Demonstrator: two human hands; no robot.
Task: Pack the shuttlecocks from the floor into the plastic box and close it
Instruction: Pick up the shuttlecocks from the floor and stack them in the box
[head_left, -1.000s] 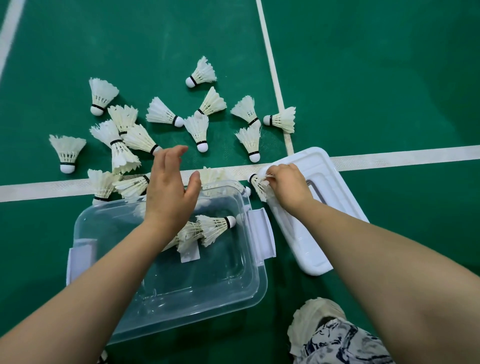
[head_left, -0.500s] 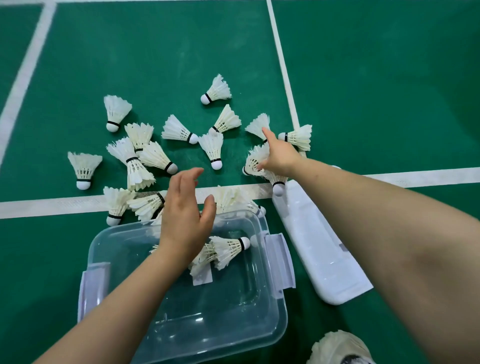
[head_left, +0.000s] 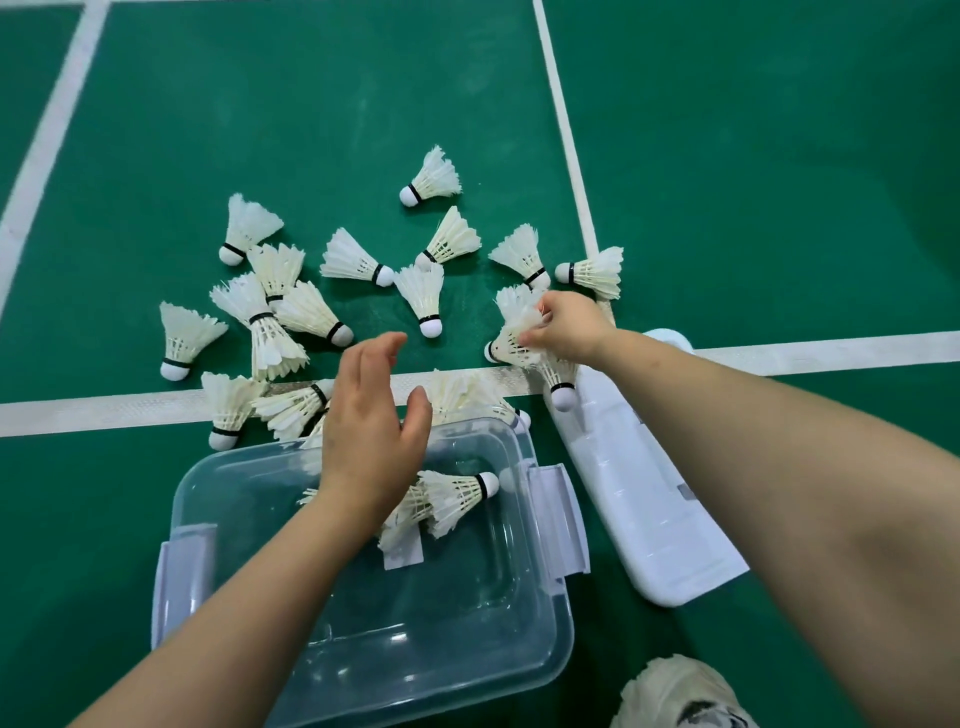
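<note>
Head view: packing barely begun. A few white feathered shuttlecocks (head_left: 452, 499), round cork tips with a black band, lie in the clear rectangular plastic box (head_left: 415, 634) under the left hand (head_left: 369, 421), which hovers empty with fingers relaxed. The right hand (head_left: 569, 332) pinches a small bunch (head_left: 511, 338) by the feathers. Well over a dozen loose shuttlecocks (head_left: 423, 296) lie beyond both hands. The white plastic lid (head_left: 649, 519) lies off, under the right forearm.

1 head-worn view (wide-angle) looks steeply down, near the floor (head_left: 753, 156).
</note>
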